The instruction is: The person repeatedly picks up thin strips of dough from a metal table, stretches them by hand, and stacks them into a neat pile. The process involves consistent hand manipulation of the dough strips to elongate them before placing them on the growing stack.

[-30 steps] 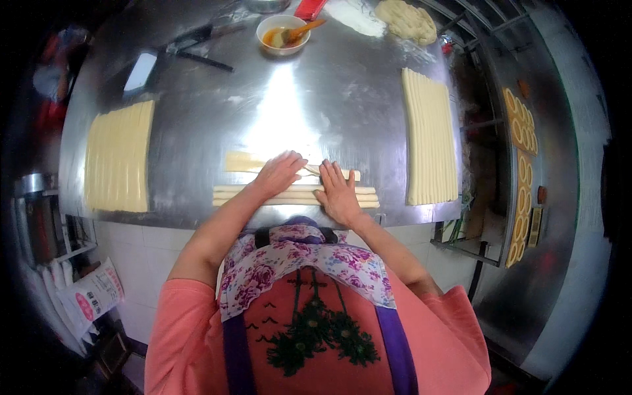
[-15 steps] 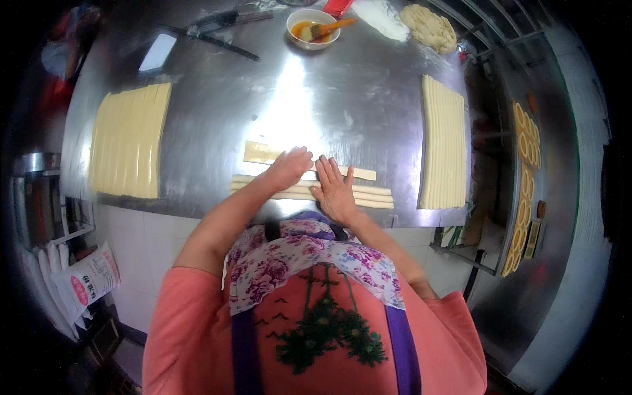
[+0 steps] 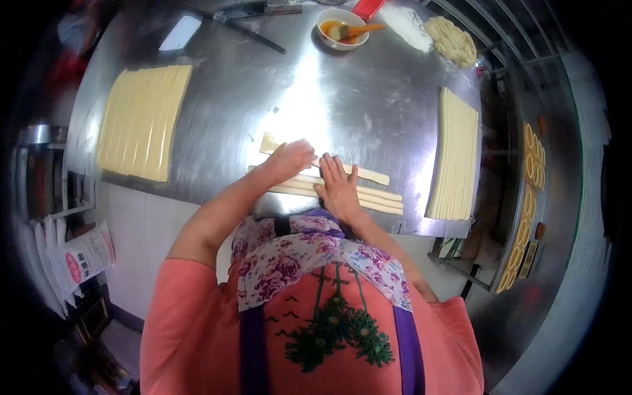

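My left hand [image 3: 288, 160] lies palm down on a flat strip of pale dough [image 3: 359, 171] near the front of a steel table [image 3: 342, 99]. My right hand [image 3: 338, 186] rests flat, fingers spread, across the same strip and the rolled dough ropes [image 3: 378, 197] lying just in front of it. Both hands press on the dough and grip nothing.
A sheet of cut dough strips [image 3: 141, 118] lies at the left, another sheet [image 3: 454, 158] at the right. A white bowl with orange liquid and a brush [image 3: 341, 29] stands at the back, next to a dough pile [image 3: 451, 39]. Trays of ring-shaped pastries [image 3: 526, 197] sit on a right-hand rack.
The view has tilted a little, so the table sits lower in the picture. Both hands stay on the dough strip, with the left hand shifted slightly along it.
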Demonstrator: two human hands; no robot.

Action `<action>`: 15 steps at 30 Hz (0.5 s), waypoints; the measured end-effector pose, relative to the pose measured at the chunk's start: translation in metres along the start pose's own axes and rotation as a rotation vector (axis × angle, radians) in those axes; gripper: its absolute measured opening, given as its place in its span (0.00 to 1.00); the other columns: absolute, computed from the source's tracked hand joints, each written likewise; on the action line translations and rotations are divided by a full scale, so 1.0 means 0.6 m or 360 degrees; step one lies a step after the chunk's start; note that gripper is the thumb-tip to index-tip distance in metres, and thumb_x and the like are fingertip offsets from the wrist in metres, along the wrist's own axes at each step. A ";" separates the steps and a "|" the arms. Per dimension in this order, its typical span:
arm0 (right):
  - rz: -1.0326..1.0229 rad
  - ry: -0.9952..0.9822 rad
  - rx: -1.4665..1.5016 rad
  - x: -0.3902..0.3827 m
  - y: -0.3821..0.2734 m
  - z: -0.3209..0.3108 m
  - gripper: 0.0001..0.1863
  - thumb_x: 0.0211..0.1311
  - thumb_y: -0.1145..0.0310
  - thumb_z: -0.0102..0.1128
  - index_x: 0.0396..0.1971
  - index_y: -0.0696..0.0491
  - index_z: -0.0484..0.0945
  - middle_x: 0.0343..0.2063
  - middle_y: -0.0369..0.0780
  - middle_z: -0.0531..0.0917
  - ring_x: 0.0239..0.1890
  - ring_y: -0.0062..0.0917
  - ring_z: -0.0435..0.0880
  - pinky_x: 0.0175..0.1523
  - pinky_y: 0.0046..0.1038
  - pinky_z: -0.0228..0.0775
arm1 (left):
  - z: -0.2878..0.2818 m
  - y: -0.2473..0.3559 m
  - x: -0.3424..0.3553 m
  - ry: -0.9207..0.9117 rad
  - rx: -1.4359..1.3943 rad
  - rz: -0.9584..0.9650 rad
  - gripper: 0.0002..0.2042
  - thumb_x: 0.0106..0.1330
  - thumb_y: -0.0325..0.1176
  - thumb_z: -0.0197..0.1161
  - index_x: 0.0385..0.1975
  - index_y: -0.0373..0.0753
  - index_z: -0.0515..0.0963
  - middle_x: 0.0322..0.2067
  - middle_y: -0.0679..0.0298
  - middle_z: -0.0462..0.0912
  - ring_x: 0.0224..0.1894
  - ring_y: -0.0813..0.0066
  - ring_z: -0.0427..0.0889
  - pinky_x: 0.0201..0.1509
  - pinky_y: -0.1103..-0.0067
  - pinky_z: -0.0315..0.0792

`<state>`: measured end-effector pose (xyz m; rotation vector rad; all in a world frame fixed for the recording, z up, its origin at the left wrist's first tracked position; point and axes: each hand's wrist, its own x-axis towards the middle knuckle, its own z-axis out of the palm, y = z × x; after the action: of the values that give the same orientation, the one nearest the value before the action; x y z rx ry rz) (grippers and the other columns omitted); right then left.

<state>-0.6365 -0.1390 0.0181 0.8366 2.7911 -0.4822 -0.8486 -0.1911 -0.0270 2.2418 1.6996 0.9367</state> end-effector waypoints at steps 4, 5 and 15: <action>0.0019 -0.0053 0.0163 0.013 -0.020 -0.028 0.37 0.72 0.53 0.46 0.73 0.56 0.50 0.75 0.44 0.52 0.77 0.40 0.48 0.73 0.63 0.33 | -0.038 -0.016 -0.013 -0.0107 -0.0011 -0.0057 0.11 0.56 0.27 0.64 0.39 0.35 0.77 0.39 0.56 0.77 0.47 0.57 0.75 0.53 0.63 0.70; -0.0007 -0.0042 0.0213 0.019 -0.026 -0.029 0.37 0.72 0.53 0.46 0.73 0.56 0.50 0.75 0.45 0.52 0.77 0.40 0.48 0.73 0.63 0.33 | -0.040 -0.023 -0.021 -0.0276 -0.0063 -0.0114 0.13 0.56 0.28 0.65 0.42 0.35 0.78 0.41 0.56 0.77 0.48 0.56 0.75 0.55 0.63 0.70; -0.0072 -0.0073 0.0088 0.045 -0.042 0.001 0.37 0.72 0.53 0.46 0.74 0.56 0.48 0.75 0.44 0.51 0.77 0.38 0.47 0.74 0.61 0.33 | -0.070 -0.045 -0.044 -0.0092 -0.0028 -0.0039 0.02 0.58 0.25 0.60 0.29 0.34 0.76 0.36 0.53 0.77 0.42 0.54 0.76 0.49 0.64 0.71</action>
<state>-0.6726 -0.1455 0.0169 0.7651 2.7714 -0.5807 -0.8982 -0.2160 -0.0173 2.2093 1.6840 0.8695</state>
